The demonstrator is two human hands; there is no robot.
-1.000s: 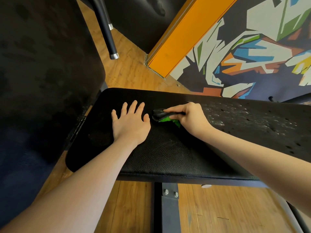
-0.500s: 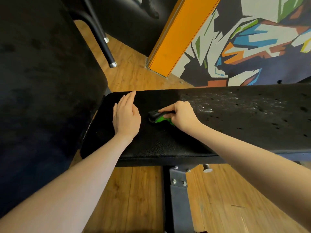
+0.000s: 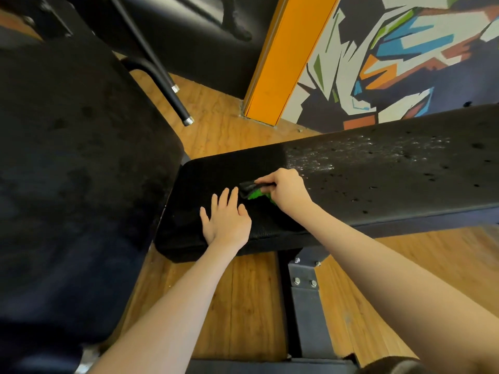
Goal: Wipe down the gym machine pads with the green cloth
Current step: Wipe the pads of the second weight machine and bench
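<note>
On the near-left end of a long black leather-look bench pad (image 3: pixel 378 190), a small bunched green cloth (image 3: pixel 255 194) is pinched by the curled fingers and thumb of the right hand (image 3: pixel 287 191) and pressed against the surface. The left hand (image 3: pixel 226 220) is laid flat just beside it, fingers straight and slightly spread, its fingertips almost touching the cloth's dark folded edge. The pad's long axis is seen running from near left to far right, and a patch of pale speckled residue (image 3: pixel 351 152) lies on it just beyond and to the right of the right hand, which is the nearer hand to it. The coming stroke is judged to go rightward along that axis. One cloth and two hands are counted, along with two pads: the bench pad and a second large black upholstered pad (image 3: pixel 73 171) standing at left. A wooden plank floor (image 3: pixel 237 298) and a black metal bench support (image 3: pixel 305 306) are visible below.
</note>
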